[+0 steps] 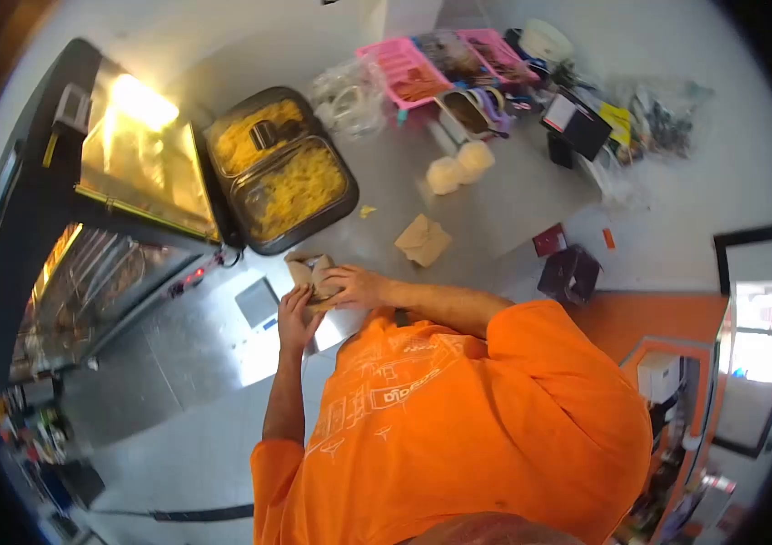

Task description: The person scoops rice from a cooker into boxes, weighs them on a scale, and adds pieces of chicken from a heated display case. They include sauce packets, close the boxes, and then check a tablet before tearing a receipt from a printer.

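Both of my hands are on a brown paper wrapper (298, 269) at the counter's near edge, partly folded, with its contents hidden. My left hand (293, 316) grips its lower side, fingers close together. My right hand (356, 288) comes in from the right, its fingers bent over the wrapper's right side. Just beyond them stands a black container (346, 204) with two compartments of yellow shredded-looking food (299, 191). A second, folded brown paper packet (423, 240) lies to the right of my hands.
A lit glass-fronted warmer (145, 173) stands at the left. Two white round items (460, 168), pink trays (404, 73) of small things and clear plastic bags (347, 98) are farther back. A dark box (570, 274) sits at the right. A grey square (257, 302) lies by my left hand.
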`<action>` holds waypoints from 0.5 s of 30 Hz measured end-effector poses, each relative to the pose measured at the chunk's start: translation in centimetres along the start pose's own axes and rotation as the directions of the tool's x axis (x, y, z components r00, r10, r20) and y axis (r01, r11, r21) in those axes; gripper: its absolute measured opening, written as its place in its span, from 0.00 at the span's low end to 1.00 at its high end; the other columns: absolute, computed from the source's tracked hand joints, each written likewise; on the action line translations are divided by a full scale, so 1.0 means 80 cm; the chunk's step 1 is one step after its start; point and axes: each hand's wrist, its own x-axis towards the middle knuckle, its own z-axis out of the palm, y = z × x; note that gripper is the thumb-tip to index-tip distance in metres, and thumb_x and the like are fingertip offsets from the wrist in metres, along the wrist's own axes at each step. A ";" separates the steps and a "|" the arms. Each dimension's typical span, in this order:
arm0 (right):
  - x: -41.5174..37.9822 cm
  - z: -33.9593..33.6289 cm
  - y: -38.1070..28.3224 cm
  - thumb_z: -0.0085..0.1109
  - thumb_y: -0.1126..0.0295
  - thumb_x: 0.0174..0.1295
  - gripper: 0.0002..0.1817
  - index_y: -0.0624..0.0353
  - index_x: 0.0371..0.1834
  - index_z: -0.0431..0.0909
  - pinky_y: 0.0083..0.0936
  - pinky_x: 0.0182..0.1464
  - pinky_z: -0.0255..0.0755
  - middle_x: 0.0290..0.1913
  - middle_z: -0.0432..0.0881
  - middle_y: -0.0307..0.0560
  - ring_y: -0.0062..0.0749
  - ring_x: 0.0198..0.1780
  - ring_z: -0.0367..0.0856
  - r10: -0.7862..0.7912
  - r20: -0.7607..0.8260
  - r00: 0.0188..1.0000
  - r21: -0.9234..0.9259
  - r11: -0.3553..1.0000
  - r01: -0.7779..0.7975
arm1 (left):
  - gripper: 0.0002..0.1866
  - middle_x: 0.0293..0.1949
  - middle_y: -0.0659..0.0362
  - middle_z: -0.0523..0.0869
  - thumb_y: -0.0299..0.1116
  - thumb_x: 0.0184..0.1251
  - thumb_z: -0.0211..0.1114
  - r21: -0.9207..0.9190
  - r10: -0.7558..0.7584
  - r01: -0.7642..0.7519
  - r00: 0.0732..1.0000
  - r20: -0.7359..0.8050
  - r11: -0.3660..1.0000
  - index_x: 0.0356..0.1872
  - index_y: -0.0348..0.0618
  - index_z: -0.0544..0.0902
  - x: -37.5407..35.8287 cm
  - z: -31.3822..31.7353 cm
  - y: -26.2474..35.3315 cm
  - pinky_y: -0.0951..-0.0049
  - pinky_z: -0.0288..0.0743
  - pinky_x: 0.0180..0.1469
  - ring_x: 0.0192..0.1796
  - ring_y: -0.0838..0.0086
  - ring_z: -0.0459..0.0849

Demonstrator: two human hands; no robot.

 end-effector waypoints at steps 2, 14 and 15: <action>0.007 0.002 -0.001 0.67 0.60 0.58 0.11 0.52 0.40 0.86 0.43 0.65 0.67 0.57 0.79 0.44 0.43 0.68 0.69 0.031 -0.023 0.999 0.019 0.999 -0.031 | 0.21 0.56 0.51 0.84 0.32 0.51 0.74 -0.042 -0.015 0.015 1.000 -0.007 0.999 0.48 0.39 0.85 -0.003 0.003 -0.008 0.56 0.68 0.67 0.63 0.53 0.76; 0.046 0.030 0.032 0.78 0.68 0.44 0.34 0.58 0.55 0.69 0.45 0.64 0.66 0.54 0.69 0.54 0.58 0.66 0.65 0.595 -0.139 0.791 0.247 0.795 -0.554 | 0.48 0.67 0.48 0.68 0.29 0.51 0.79 -0.495 -0.403 0.386 0.912 0.077 0.779 0.72 0.46 0.58 0.042 0.022 -0.054 0.62 0.76 0.59 0.59 0.60 0.77; 0.052 0.033 0.036 0.79 0.68 0.42 0.37 0.58 0.56 0.67 0.45 0.65 0.66 0.54 0.69 0.54 0.59 0.66 0.66 0.611 -0.164 0.775 0.212 0.789 -0.577 | 0.54 0.70 0.47 0.64 0.29 0.50 0.79 -0.488 -0.375 0.377 0.921 0.106 0.787 0.77 0.48 0.52 0.048 0.020 -0.059 0.62 0.76 0.62 0.62 0.59 0.77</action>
